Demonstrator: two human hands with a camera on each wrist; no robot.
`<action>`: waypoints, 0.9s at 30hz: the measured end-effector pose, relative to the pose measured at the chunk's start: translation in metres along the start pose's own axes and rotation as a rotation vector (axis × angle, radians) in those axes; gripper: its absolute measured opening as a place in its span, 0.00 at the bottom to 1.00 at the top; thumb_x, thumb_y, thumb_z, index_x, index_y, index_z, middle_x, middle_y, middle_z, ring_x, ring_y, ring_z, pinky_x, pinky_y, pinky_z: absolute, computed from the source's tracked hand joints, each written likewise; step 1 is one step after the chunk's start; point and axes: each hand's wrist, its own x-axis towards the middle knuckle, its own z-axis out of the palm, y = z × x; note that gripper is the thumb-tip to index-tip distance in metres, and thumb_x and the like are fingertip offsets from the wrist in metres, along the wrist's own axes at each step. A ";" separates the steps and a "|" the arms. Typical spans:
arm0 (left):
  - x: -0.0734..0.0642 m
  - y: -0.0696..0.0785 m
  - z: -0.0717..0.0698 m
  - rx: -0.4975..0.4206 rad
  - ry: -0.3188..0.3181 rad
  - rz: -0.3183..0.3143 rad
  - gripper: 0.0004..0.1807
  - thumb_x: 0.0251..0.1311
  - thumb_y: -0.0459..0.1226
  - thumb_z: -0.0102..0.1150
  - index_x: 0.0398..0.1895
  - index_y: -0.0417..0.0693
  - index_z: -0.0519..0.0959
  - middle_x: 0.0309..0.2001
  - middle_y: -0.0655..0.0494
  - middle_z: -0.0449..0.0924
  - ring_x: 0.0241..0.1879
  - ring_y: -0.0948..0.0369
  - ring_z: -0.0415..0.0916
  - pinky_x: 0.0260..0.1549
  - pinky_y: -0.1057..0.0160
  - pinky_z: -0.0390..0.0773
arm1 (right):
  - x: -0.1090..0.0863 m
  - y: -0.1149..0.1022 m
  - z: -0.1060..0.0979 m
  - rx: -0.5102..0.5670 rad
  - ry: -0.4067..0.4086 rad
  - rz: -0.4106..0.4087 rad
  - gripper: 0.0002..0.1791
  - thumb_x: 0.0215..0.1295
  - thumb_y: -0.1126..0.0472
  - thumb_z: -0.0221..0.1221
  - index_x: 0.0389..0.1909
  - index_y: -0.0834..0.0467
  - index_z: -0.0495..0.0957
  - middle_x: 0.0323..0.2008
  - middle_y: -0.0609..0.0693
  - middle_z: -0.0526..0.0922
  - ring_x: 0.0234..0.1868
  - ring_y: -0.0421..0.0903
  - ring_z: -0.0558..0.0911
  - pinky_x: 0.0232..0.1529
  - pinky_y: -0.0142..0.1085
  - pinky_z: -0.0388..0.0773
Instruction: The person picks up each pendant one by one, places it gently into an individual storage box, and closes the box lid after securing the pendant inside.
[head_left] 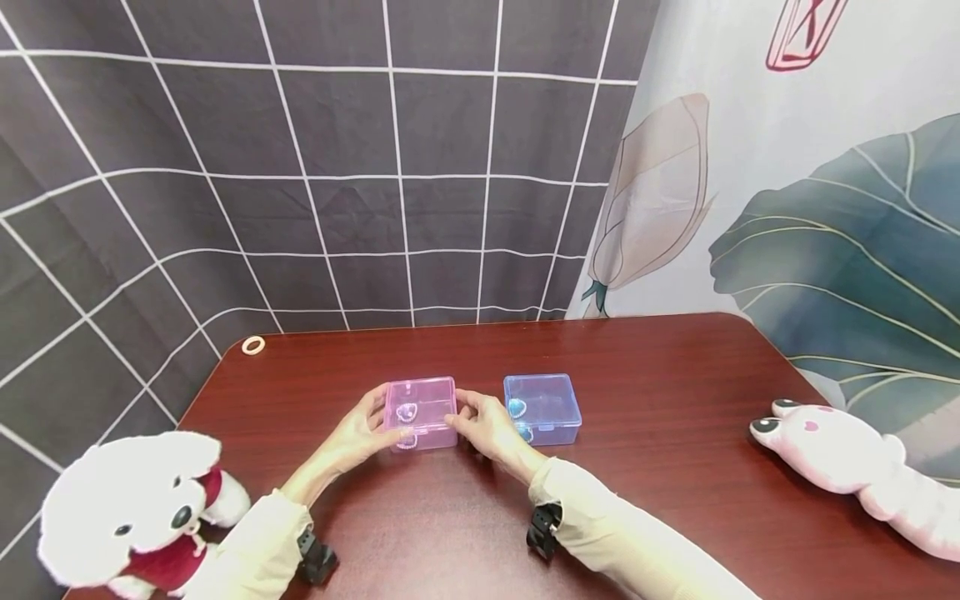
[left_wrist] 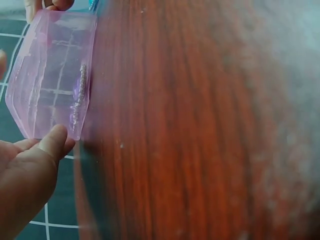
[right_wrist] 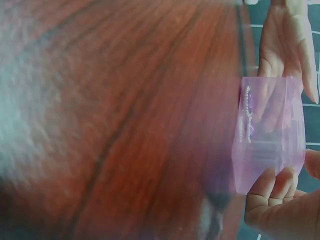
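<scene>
A clear pink plastic box (head_left: 420,408) with its lid down sits on the table, between both hands. Inside it shows a small purple heart-shaped piece (head_left: 407,412) edged with pale beads. My left hand (head_left: 360,433) grips the box's left end, thumb along the front. At the right end, my right hand (head_left: 483,425) holds it with the thumb at the front corner and the fingers curled against the side, as the right wrist view shows. Just right of that hand stands a clear blue box (head_left: 551,404), lid down, with a blue heart-shaped piece (head_left: 517,407) inside.
A white plush dog (head_left: 127,508) sits at the table's left edge, beside the left sleeve. Far right lies a pink-and-white plush toy (head_left: 840,454). A small pale ring (head_left: 253,345) rests at the back left corner of the red-brown table (head_left: 660,392). Dark gridded cloth hangs behind.
</scene>
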 end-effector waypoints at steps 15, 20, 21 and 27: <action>-0.003 0.000 0.001 0.015 0.011 0.016 0.40 0.59 0.35 0.59 0.71 0.38 0.50 0.69 0.35 0.53 0.67 0.43 0.57 0.65 0.51 0.62 | -0.009 0.012 0.011 0.294 0.008 0.057 0.29 0.66 0.66 0.52 0.66 0.71 0.59 0.25 0.49 0.72 0.23 0.37 0.73 0.28 0.37 0.83; -0.001 0.000 0.001 0.021 0.007 0.026 0.40 0.59 0.34 0.60 0.70 0.37 0.50 0.68 0.34 0.54 0.67 0.43 0.58 0.64 0.53 0.64 | -0.009 0.013 0.011 0.376 0.002 0.074 0.29 0.66 0.68 0.52 0.66 0.72 0.57 0.23 0.47 0.70 0.19 0.35 0.72 0.25 0.28 0.81; -0.001 0.000 0.001 0.020 0.005 0.026 0.40 0.59 0.34 0.60 0.70 0.37 0.50 0.68 0.34 0.54 0.67 0.42 0.58 0.64 0.52 0.64 | -0.009 0.013 0.012 0.385 0.007 0.082 0.29 0.66 0.68 0.52 0.66 0.72 0.57 0.22 0.46 0.70 0.19 0.35 0.72 0.24 0.27 0.81; -0.001 0.003 -0.008 0.104 -0.024 -0.049 0.46 0.59 0.39 0.61 0.72 0.35 0.44 0.71 0.33 0.48 0.69 0.41 0.51 0.67 0.47 0.58 | -0.013 0.005 0.008 0.322 0.035 0.102 0.29 0.67 0.64 0.51 0.65 0.75 0.57 0.25 0.49 0.71 0.21 0.36 0.72 0.27 0.30 0.82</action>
